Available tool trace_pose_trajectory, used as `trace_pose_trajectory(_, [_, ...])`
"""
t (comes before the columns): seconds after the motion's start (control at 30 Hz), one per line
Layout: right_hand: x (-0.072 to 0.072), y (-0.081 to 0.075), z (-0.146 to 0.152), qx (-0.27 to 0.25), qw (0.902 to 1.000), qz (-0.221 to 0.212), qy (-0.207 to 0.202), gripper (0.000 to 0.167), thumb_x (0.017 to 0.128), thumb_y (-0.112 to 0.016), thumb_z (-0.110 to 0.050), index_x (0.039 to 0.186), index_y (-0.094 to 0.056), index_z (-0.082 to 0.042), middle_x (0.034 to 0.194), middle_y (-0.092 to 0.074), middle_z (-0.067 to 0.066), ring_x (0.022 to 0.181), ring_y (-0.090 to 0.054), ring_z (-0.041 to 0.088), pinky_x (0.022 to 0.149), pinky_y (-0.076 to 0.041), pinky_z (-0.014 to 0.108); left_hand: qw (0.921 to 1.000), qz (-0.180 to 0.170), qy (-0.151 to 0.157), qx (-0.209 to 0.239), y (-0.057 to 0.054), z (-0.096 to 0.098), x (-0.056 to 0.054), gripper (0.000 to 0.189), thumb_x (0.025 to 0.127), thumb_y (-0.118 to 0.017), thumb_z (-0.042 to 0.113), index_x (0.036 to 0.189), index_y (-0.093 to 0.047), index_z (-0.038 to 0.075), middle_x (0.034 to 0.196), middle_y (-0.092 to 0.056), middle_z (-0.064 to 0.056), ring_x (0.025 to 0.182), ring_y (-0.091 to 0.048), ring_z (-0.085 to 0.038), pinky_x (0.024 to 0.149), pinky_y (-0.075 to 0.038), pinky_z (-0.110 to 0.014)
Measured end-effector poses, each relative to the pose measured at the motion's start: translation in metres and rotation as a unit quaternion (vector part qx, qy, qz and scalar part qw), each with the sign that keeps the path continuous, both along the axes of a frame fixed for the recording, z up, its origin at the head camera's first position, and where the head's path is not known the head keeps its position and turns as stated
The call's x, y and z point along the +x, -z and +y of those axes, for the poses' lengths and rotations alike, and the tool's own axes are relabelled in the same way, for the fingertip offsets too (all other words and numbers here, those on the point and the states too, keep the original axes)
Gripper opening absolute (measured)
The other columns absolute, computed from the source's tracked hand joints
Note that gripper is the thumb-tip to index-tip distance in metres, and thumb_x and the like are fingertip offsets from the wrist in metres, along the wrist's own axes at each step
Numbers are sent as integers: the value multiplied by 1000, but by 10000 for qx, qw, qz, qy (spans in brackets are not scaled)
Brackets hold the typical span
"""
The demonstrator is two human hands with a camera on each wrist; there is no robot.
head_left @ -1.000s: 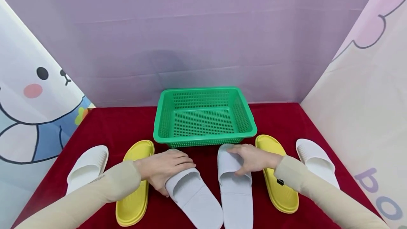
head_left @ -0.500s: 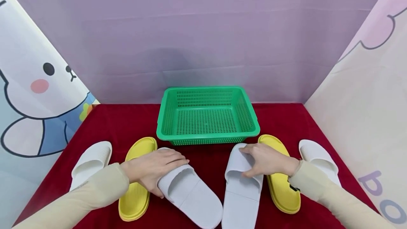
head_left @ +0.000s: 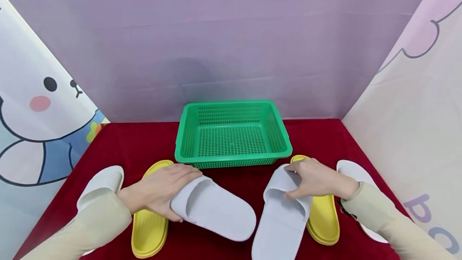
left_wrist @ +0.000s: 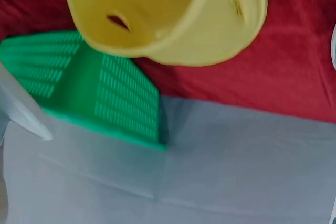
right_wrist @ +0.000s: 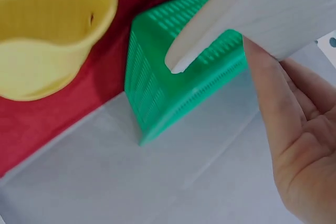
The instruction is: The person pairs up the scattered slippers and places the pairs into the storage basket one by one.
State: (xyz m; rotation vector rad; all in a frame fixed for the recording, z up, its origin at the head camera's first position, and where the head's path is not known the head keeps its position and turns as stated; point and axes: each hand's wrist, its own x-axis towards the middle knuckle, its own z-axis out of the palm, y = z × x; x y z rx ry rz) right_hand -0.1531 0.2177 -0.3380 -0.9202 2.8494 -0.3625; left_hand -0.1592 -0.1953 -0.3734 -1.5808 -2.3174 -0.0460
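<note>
Two pale grey slippers are in my hands, in front of the green basket [head_left: 231, 158]. My left hand [head_left: 162, 191] grips the left slipper [head_left: 223, 212] over its strap, and its sole slants to the lower right. With thumb in the foot opening, my right hand [head_left: 317, 179] pinches the strap of the right slipper [head_left: 279, 228], whose heel points toward me. In the right wrist view the fingers [right_wrist: 262, 82] hold the strap's edge. Beneath the left hand lies a yellow slipper [head_left: 149, 232]; another yellow slipper [head_left: 323, 220] is partly hidden by the right hand.
White slippers lie at both outer sides, a left one [head_left: 104, 183] partly under the sleeve and a right one [head_left: 355, 171] behind the right forearm. A red cloth [head_left: 144, 139] covers the table. A purple curtain [head_left: 231, 43] hangs behind the basket, with printed sheets at the sides.
The left slipper has swung from pointing down toward pointing right as my left hand moved left. My right hand has shifted right with its slipper, which now tilts. The slippers' heels have moved apart.
</note>
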Motion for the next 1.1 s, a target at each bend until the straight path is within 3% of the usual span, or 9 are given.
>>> trace_pose_trajectory(0.13, [4, -12, 0, 36, 10000, 5, 82, 69, 68, -71, -55, 110, -65, -1, 104, -66, 3, 86, -58, 8, 71, -49, 24, 9994, -13, -281, 207, -8, -4, 1, 98, 50, -74, 62, 126, -45, 6, 121, -54, -3, 110, -52, -19, 90, -48, -39])
trace_pose_trajectory(0.37, [3, -32, 3, -77, 9996, 25, 259, 70, 68, -72, -53, 112, -64, 1, 102, -67, 6, 80, -56, 8, 64, -46, 21, 9971, 240, -274, 666, -23, -11, -4, 101, 51, -76, 61, 127, -46, 3, 122, -53, -7, 108, -51, -22, 88, -48, -42])
trace_pose_trajectory(0.5, [-2, -42, 3, -181, 9991, 133, 355, 70, 68, -72, -54, 111, -64, 0, 98, -68, 3, 74, -51, 7, 61, -42, 20, 9940, 353, -583, 856, -30, -18, -10, 103, 50, -77, 60, 129, -46, 3, 122, -53, -8, 109, -50, -23, 88, -47, -44])
trace_pose_trajectory(0.73, [-12, -54, -2, -298, 9968, 410, 620, 71, 68, -72, -53, 115, -62, 0, 104, -67, 6, 82, -55, 12, 65, -45, 23, 9838, 510, -1240, 1189, -40, -31, -20, 92, 63, -67, 63, 128, -48, 2, 124, -52, -11, 111, -49, -28, 91, -46, -49])
trace_pose_trajectory(0.93, [-21, -55, -9, -432, 9928, 654, 906, 69, 68, -74, -49, 115, -62, 1, 92, -68, 5, 70, -52, 11, 55, -41, 21, 9731, 586, -1652, 1494, -45, -32, -23, 95, 50, -80, 44, 129, -47, 3, 123, -52, -12, 110, -48, -29, 89, -46, -51])
trace_pose_trajectory(1.1, [-29, -52, -15, -778, 9830, 1114, 1237, 66, 68, -74, -49, 113, -63, -2, 89, -68, 6, 70, -56, 14, 55, -44, 23, 9599, 684, -1854, 1987, -49, -31, -26, 88, 63, -64, 61, 128, -48, 2, 120, -54, -14, 105, -50, -30, 86, -47, -51])
